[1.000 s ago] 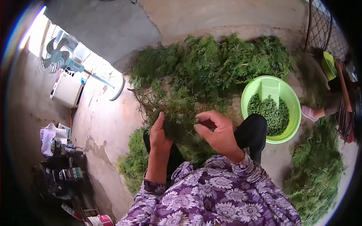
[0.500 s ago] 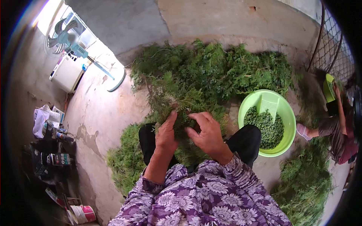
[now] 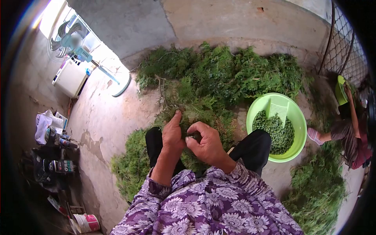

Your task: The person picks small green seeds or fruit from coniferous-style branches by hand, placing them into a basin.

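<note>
My left hand (image 3: 172, 135) is closed around a leafy evergreen branch (image 3: 166, 102), its thumb lying along the top and the other fingers mostly hidden. Close beside it, my right hand (image 3: 208, 145) has thumb and index finger curled into a pinch. A small dark green bit shows at those fingertips, too small to name. Both hands are between my knees, above loose greenery. To the right stands a light green basin (image 3: 301, 131) with a ridged washboard panel, holding many small green cones or berries (image 3: 277, 137).
A long heap of cut evergreen branches (image 3: 235, 74) lies along the wall. More branches (image 3: 319, 188) are at right and at left (image 3: 135, 164). Another person (image 3: 348, 137) sits at far right beside a green basin (image 3: 340, 90). A standing fan (image 3: 103, 72) is at upper left.
My right hand has drawn slightly left and down toward my left hand, and its fingers have curled into a tighter pinch. The branch has shifted slightly.
</note>
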Tool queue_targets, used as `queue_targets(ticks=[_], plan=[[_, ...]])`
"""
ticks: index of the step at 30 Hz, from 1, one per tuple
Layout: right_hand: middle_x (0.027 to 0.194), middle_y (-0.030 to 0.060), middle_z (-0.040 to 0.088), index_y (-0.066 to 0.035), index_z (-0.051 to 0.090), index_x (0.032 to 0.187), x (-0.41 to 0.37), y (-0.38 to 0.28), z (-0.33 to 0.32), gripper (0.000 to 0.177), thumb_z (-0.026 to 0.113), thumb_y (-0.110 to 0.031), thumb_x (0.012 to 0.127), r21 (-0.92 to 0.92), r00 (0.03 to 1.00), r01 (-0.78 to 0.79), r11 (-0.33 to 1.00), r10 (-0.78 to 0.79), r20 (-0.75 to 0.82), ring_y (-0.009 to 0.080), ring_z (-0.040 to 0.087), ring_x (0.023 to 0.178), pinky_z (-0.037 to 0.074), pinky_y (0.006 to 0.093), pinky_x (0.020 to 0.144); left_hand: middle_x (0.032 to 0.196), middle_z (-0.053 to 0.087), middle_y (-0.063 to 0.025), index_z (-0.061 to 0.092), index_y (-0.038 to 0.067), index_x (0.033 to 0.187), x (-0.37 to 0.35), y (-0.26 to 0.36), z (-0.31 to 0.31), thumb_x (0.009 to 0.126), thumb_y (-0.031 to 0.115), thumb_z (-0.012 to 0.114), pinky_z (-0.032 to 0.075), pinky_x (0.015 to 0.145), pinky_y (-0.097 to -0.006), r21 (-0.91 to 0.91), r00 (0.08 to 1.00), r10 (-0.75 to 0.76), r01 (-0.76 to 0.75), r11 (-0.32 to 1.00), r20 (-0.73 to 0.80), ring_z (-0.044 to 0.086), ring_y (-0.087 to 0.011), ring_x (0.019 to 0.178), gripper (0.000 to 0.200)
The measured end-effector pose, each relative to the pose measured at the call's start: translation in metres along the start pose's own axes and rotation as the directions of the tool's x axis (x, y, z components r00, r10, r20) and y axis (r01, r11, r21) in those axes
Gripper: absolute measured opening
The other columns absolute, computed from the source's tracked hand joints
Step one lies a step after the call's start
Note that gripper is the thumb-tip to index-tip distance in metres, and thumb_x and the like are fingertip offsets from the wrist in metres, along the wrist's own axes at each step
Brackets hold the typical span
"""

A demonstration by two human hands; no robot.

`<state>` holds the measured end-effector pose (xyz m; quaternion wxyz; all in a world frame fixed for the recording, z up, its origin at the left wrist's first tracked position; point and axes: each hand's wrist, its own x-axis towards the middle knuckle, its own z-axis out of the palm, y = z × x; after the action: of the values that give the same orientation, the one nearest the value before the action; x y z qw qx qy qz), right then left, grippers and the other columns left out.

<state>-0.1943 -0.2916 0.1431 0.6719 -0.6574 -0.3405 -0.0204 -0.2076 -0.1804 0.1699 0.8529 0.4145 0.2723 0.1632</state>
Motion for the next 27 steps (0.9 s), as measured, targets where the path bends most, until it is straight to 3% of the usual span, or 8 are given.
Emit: queue_targets(ticks=[4,6,9,11,13,17,19,27], plan=[[0.065,0.0035,0.049,-0.002,0.051,0.085,-0.009,-0.004,-0.003,0.012,0.051,-0.005,0.073,0.233,0.972,-0.223,0.946,0.200,0.121,0.0076,0.046,0.053,0.036,0.0211,0.047,0.089,0.058,-0.0094,0.053,0.001,0.097,0.028,-0.009,-0.021,0.086,0.024,0.048,0.047,0.070,-0.0344,0.007,0.999,-0.044,0.044,0.999,0.015,0.057,-0.0220,0.079,0.026],[0.061,0.0001,0.045,-0.003,0.051,0.084,-0.013,-0.009,-0.009,0.007,0.046,-0.007,0.081,0.568,0.863,-0.505,0.650,0.359,0.356,0.0048,0.043,0.050,0.033,0.0181,0.043,0.086,0.059,-0.0104,0.054,0.001,0.094,0.032,0.004,-0.023,0.085,0.024,0.047,0.047,0.069,-0.0365,-0.089,0.995,-0.080,0.085,0.992,0.053,0.058,-0.0236,0.077,0.026],[0.061,-0.0002,0.044,-0.003,0.051,0.084,-0.015,-0.006,-0.019,0.011,0.045,-0.012,0.087,0.723,0.770,-0.621,0.303,0.405,0.493,0.0045,0.041,0.049,0.032,0.0180,0.041,0.079,0.059,-0.0095,0.054,0.003,0.089,0.035,0.018,-0.040,0.086,0.025,0.044,0.047,0.065,-0.0372,-0.131,0.990,-0.101,0.113,0.985,0.096,0.057,-0.0233,0.069,0.024],[0.064,0.0007,0.047,-0.003,0.051,0.085,-0.016,0.000,-0.025,0.013,0.046,-0.015,0.087,0.747,0.772,-0.601,0.285,0.448,0.451,0.0048,0.043,0.050,0.032,0.0175,0.041,0.071,0.056,-0.0072,0.053,0.005,0.083,0.060,0.013,-0.073,0.086,0.025,0.044,0.046,0.058,-0.0364,-0.242,0.959,-0.106,0.172,0.955,0.262,0.053,-0.0211,0.061,0.022],[0.066,0.0015,0.050,-0.003,0.052,0.086,-0.018,0.007,-0.031,0.016,0.046,-0.018,0.088,0.770,0.771,-0.578,0.270,0.489,0.407,0.0051,0.045,0.051,0.033,0.0170,0.041,0.065,0.052,-0.0047,0.052,0.006,0.079,0.049,0.021,-0.057,0.085,0.025,0.045,0.044,0.052,-0.0334,-0.279,0.986,-0.167,0.165,0.946,0.015,0.048,-0.0187,0.054,0.021],[0.079,0.0003,0.055,-0.005,0.054,0.091,-0.020,0.019,-0.042,0.014,0.054,-0.017,0.084,0.741,0.776,-0.567,0.360,0.534,0.334,0.0053,0.052,0.064,0.035,0.0163,0.043,0.063,0.050,-0.0046,0.051,0.006,0.077,0.049,0.022,-0.057,0.085,0.025,0.046,0.043,0.049,-0.0298,-0.217,0.991,-0.127,0.115,0.969,-0.039,0.047,-0.0179,0.053,0.021],[0.079,-0.0004,0.055,-0.006,0.055,0.091,-0.014,0.018,-0.046,0.014,0.055,-0.017,0.083,0.739,0.779,-0.539,0.404,0.573,0.255,0.0049,0.052,0.063,0.036,0.0169,0.044,0.064,0.049,-0.0041,0.050,0.007,0.079,0.049,0.025,-0.058,0.085,0.025,0.047,0.040,0.046,-0.0274,-0.391,0.942,-0.292,0.336,0.857,0.168,0.046,-0.0172,0.052,0.020],[0.082,-0.0014,0.055,-0.006,0.054,0.102,0.010,0.019,-0.054,0.025,0.059,-0.016,0.079,0.659,0.838,-0.488,0.573,0.519,0.169,0.0042,0.050,0.065,0.036,0.0175,0.047,0.069,0.049,-0.0018,0.047,0.010,0.084,0.033,0.015,-0.050,0.086,0.027,0.046,0.033,0.042,-0.0249,-0.146,0.935,-0.216,0.264,0.953,0.281,0.043,-0.0118,0.051,0.017]])
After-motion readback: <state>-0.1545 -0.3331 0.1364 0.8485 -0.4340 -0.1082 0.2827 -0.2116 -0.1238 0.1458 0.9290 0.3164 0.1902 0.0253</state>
